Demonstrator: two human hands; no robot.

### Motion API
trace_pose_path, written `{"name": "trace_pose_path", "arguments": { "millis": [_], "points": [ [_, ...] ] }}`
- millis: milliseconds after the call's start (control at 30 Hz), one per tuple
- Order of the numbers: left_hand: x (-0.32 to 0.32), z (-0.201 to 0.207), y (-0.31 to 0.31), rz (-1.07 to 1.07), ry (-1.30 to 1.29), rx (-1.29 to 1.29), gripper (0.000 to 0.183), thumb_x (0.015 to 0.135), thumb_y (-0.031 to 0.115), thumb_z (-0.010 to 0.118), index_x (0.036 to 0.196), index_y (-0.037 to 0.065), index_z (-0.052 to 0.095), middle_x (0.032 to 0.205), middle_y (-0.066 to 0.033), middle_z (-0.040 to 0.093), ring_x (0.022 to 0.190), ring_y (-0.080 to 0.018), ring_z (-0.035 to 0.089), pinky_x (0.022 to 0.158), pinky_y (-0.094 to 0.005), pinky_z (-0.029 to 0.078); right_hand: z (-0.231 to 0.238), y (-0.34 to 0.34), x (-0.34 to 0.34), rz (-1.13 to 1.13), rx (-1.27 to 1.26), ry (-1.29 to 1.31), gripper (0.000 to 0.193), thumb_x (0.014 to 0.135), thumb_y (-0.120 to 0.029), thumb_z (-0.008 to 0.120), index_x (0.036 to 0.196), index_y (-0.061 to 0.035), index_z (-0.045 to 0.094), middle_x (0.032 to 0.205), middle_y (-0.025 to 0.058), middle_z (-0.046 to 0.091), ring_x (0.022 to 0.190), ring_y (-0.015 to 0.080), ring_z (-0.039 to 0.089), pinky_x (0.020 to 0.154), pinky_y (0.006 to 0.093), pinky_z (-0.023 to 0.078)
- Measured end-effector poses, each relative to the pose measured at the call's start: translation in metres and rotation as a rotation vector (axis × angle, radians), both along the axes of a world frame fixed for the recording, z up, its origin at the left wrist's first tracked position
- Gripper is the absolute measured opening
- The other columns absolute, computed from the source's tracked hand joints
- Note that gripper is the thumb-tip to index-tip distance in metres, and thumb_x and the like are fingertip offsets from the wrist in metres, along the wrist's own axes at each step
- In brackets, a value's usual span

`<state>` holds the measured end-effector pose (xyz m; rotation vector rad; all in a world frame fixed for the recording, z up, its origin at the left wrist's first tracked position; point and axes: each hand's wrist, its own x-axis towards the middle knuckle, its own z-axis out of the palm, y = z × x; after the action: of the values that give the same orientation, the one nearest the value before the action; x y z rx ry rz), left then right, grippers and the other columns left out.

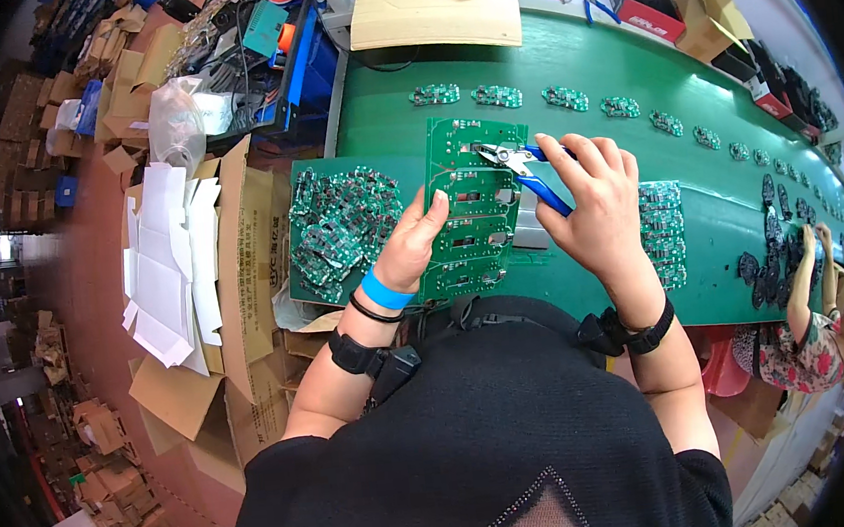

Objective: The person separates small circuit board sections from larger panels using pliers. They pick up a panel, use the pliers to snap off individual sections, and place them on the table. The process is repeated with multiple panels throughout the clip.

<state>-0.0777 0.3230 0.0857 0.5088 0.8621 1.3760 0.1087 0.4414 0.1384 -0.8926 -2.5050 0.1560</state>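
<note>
Green circuit panel point(469, 227), one, with cut-outs: centre of frame, tilted, above the worktop point(564, 55). Left hand point(409, 253), blue band at wrist: fingers clamped on the panel's left edge, thumb over the front face. Right hand point(589, 194): fingers closed around blue-handled pliers point(512, 160), handles spread, tips at the panel's upper part; contact of tips, cannot tell. Heap of small green boards point(344, 232): left of the panel. Row of small boards point(565, 98): from upper centre towards right edge of frame, spaced apart. Further green panels point(662, 234): right of centre, beside the right forearm. Cardboard sheet point(432, 10): top centre. Dark rounded pieces point(772, 225): far right, near a co-worker's hands point(817, 237).
</note>
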Motion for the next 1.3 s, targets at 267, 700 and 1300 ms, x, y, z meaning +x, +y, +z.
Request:
{"name": "trace_pose_path", "arguments": {
  "millis": [267, 700, 1300],
  "points": [
    [0.0, 0.004, 0.003, -0.001, 0.052, 0.012, 0.044, 0.102, 0.031, 0.036, 0.137, 0.004, 0.036, 0.127, -0.011, 0.053, 0.113, -0.0191, 0.055, 0.094, -0.0333, 0.047, -0.001, 0.0, 0.001, -0.003, -0.029, 0.011, 0.058, 0.062, -0.015, 0.067, 0.119, -0.0088, 0.059, 0.105, 0.0081, 0.058, 0.098, 0.0265, 0.052, 0.086, 0.038, 0.038],
    [0.001, 0.008, 0.002, 0.001, -0.005, -0.018, 0.044, 0.102, 0.031, 0.036, 0.138, 0.007, 0.035, 0.126, -0.011, 0.052, 0.11, -0.0189, 0.056, 0.09, -0.0347, 0.05, -0.007, 0.004, 0.003, 0.034, 0.071, 0.025, 0.051, 0.064, -0.017, 0.069, 0.114, -0.0103, 0.06, 0.096, 0.005, 0.058, 0.087, 0.022, 0.053, 0.076, 0.0356, 0.039],
    [-0.017, -0.012, -0.001, -0.001, -0.691, 0.154, 0.065, 0.099, 0.047, 0.031, 0.144, 0.001, 0.024, 0.149, -0.0256, 0.02, 0.098, -0.0291, 0.063, 0.076, -0.0373, 0.058, -0.015, -0.006, 0.007, 0.037, -0.091, 0.117, 0.044, 0.062, -0.014, 0.069, 0.105, -0.0064, 0.063, 0.09, 0.006, 0.059, 0.08, 0.0244, 0.053, 0.07, 0.0361, 0.042]
  ]
}}
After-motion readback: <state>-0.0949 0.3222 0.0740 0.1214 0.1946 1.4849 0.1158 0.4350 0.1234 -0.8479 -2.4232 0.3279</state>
